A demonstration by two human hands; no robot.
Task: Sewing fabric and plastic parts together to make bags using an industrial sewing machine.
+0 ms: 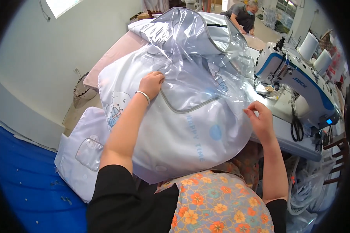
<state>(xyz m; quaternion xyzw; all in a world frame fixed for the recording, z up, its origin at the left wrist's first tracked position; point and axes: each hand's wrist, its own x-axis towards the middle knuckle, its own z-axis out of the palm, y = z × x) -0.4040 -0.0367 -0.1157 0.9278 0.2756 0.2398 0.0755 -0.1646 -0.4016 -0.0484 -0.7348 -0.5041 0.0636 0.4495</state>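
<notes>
White sewing machine (299,83) beside bag (175,128)

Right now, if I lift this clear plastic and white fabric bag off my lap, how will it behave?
The bag will probably flop: its clear plastic flap already creases and sags. It looks light for its size, resting puffed on your lap. The glossy plastic may be slippery, so the pinch of your right hand at the edge and your left hand on top may slide.
</notes>
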